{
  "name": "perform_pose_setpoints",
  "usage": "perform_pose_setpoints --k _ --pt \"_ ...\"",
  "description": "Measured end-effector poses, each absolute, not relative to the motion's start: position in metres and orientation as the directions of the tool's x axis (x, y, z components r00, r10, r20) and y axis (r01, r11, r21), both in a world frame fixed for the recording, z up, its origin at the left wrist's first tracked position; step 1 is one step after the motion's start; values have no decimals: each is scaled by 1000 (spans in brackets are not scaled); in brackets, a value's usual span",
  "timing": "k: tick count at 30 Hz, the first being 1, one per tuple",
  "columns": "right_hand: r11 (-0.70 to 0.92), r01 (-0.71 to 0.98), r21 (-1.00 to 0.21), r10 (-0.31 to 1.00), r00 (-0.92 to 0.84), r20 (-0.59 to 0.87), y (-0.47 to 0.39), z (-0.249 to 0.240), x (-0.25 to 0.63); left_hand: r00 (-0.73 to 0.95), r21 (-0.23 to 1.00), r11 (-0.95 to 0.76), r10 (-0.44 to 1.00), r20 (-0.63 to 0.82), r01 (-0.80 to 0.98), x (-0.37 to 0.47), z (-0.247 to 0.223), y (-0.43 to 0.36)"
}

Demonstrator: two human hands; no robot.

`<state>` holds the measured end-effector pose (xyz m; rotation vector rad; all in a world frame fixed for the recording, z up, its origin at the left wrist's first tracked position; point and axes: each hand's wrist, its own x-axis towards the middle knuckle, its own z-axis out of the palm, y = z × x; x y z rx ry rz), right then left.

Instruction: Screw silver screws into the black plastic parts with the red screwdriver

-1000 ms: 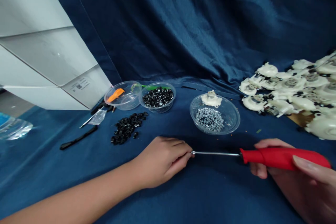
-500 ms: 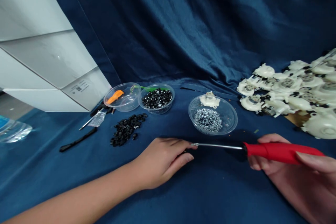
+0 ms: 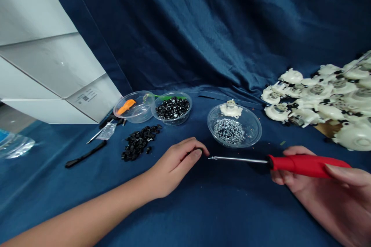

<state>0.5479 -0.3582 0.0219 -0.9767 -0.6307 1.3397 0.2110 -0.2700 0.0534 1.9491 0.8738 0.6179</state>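
Note:
A red-handled screwdriver (image 3: 307,165) lies level in my right hand (image 3: 327,193), its fingers and thumb closed round the grip. On the tip of its shaft sits a small silver screw (image 3: 213,158), pointing left. My left hand (image 3: 176,166) is just left of that tip and apart from it, thumb and forefinger curled together. A dark speck shows by the thumb tip, too small to name. Behind the screwdriver a clear plastic bowl (image 3: 255,131) holds many silver screws (image 3: 229,131) and a cream plastic part (image 3: 231,109).
Loose black parts (image 3: 137,142) lie on the blue cloth. Behind them are a tub of shiny black pieces (image 3: 173,108) and a tub with an orange object (image 3: 126,106). Cream housings (image 3: 319,96) are heaped at right. White boxes (image 3: 52,73) and a bottle (image 3: 17,144) stand left.
My left fingers have come away from the screw on the screwdriver tip, moving left and curling. The screwdriver has shifted very slightly left and up.

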Motion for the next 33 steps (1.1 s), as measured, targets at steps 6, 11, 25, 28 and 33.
perform_pose_setpoints --k 6,11,25,28,33 --pt "-34 -499 -866 978 160 -131 -355 24 547 558 972 -154 829 29 178 212 42 -265" --pt "-46 -488 -872 982 140 -130 -354 24 547 525 997 -9 850 -30 70 211 38 -262" --pt "-51 -452 -891 987 113 -114 -356 26 544 461 999 -34 887 34 -7 209 39 -260" --pt "-46 -443 -895 989 104 -103 -354 26 544 447 998 27 895 -1 -53 208 36 -259" --pt "-24 -446 -895 991 106 -79 -356 24 545 447 993 68 894 -19 -95 209 35 -259"
